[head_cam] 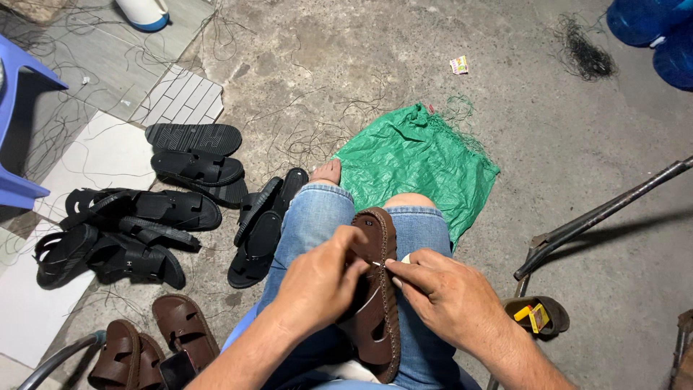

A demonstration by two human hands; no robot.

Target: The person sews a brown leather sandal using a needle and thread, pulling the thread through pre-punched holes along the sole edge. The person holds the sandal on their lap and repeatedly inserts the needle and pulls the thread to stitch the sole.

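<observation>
Black sandals (155, 217) heaped at far left on the floor, then left hand (317, 282) clamping brown sandal (375, 289) steady across the lap, right hand (440, 292) pinching a needle at its edge, apparently for stitching.

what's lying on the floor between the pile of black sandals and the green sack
In the head view, the person's bare foot and jeans-clad leg lie between the black sandals and the green sack, with loose dark threads on the concrete.

Rough grey concrete floor (375, 65) with pale tiles (108, 155) at one side, a blue plastic stool (22, 130), a dark metal frame (599, 213).
</observation>
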